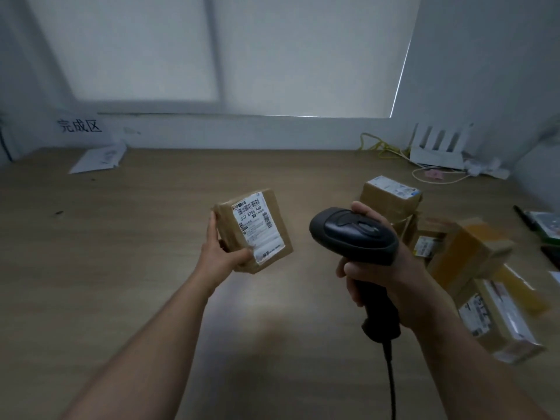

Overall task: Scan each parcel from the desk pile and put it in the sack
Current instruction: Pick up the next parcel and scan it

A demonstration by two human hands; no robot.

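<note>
Parcel [253, 230] in question was a small brown taped box, held above the middle of the desk [121, 237] in your left hand [222, 253]. Your thumb lay on its near edge, your fingers curled round its left side, and the white label [257, 225] faced up towards you. Your right hand [385, 268] was wrapped round the grip of the black scanner [354, 234], whose head sat beside the parcel without touching it. The pile [454, 253] lay along the desk's right edge. From that one-handed hold, the box looked light and stiff. The tape skin probably made it a little slippery (so a grip across two opposite edges suited it better than a corner pinch), with fingers kept off the barcode. No sack showed.
</note>
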